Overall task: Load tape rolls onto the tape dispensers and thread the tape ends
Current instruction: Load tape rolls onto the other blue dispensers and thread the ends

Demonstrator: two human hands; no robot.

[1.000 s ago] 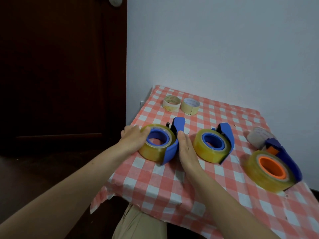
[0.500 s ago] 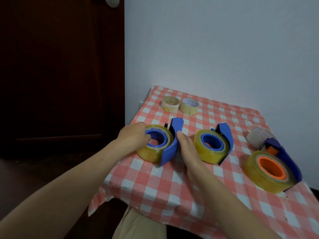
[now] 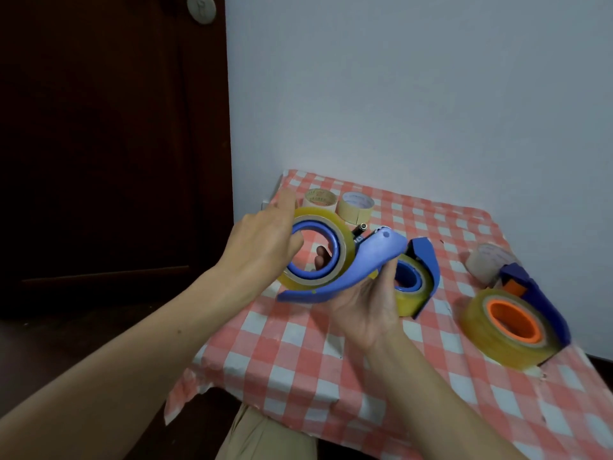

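Observation:
A blue tape dispenser (image 3: 371,260) with a yellowish clear tape roll (image 3: 345,240) on its blue hub is lifted above the table. My left hand (image 3: 262,247) grips the roll from the left, fingers over its rim. My right hand (image 3: 368,303) cups the dispenser's body from below, a fingertip showing through the hub. Behind my right hand a second loaded blue dispenser (image 3: 424,277) lies on the checked cloth. A third dispenser with an orange hub (image 3: 510,323) and a thick clear roll lies at the right.
Two small beige tape rolls (image 3: 355,207) stand at the table's back left. A whitish roll (image 3: 487,263) sits behind the orange-hub dispenser. The red-and-white checked tablecloth (image 3: 331,360) hangs over the front edge. A dark door fills the left, a pale wall the back.
Both hands have lifted the left dispenser with its roll off the cloth and tilted it toward me. My right hand moved from beside it to under its body.

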